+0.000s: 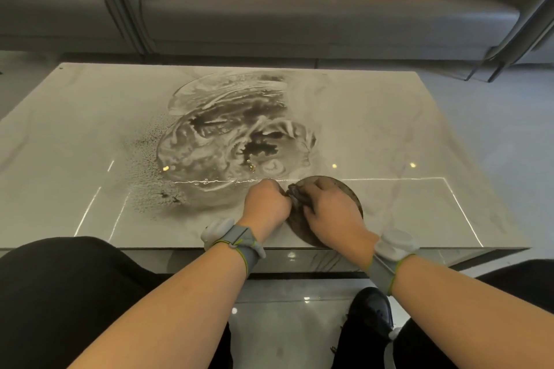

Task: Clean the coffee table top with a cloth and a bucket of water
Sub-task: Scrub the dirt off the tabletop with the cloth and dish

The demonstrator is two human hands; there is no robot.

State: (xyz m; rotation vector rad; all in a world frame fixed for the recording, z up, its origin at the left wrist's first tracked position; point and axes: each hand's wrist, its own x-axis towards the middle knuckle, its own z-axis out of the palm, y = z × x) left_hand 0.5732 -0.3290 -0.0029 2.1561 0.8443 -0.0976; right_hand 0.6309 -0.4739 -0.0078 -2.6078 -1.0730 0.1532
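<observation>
Left hand and right hand both clench dark cloth over round dark patch at desk near edge, probably wringing; puddle beyond cloth awaits wiping

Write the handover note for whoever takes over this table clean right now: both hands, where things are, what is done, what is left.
Left hand and right hand: both grip the dark wet cloth, held bunched between them above a dark round bowl-like thing at the near edge of the coffee table.
Done: not much visible; a wide dirty puddle with dark streaks covers the table's middle, spatter to its left.
Left: wipe up the puddle and spatter, rinse the cloth, go over the whole top.
</observation>
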